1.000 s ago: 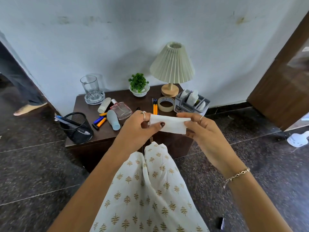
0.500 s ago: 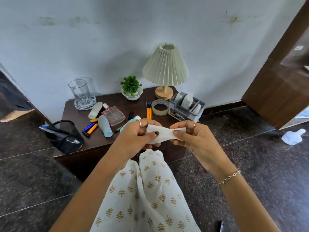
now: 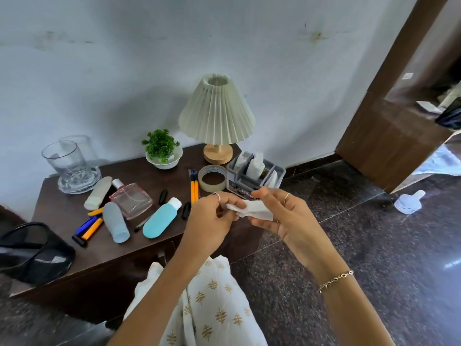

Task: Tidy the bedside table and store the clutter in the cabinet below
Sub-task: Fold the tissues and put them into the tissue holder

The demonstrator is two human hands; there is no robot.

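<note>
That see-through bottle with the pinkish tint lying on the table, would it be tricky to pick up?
Probably a little. The perfume bottle looks like thick glass, so it is likely heavy for its size and breakable if dropped. Its smooth faces may be slippery. It lies on a flat side on the bedside table, so a push would likely make it slide, not roll.

One view only, from the head, wide-angle. Looks forward and down over both forearms, hands close in at mid-frame. Faces the wall point(image 3: 124, 71); table point(image 3: 62, 196) just beyond the hands, left of centre, seen from above and slightly from its right. Floor point(image 3: 374, 245) fills the right. Edges bowed.
</note>
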